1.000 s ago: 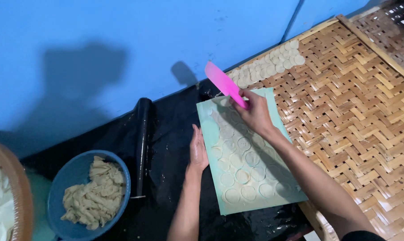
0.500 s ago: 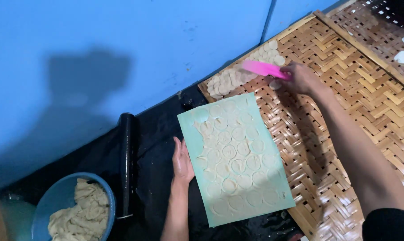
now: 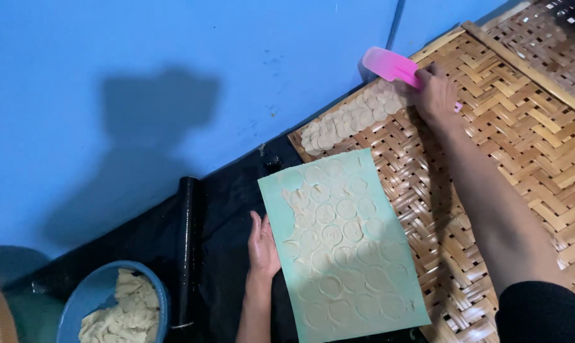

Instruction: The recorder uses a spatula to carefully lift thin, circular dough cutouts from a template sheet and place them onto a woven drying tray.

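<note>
Pink scraper gripped in right hand above dough discs; left hand flat, open beside green mat.

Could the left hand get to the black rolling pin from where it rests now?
Probably yes: the left hand rests at the green mat's edge, and only bare black sheet lies between it and the black rolling pin.

two hands: the left hand at lower centre, the right hand at upper right. one pink scraper. one pale green mat in the middle, its stamped dough rounds too many to count surely. one black rolling pin. one blue bowl at lower left. two woven trays.
</note>
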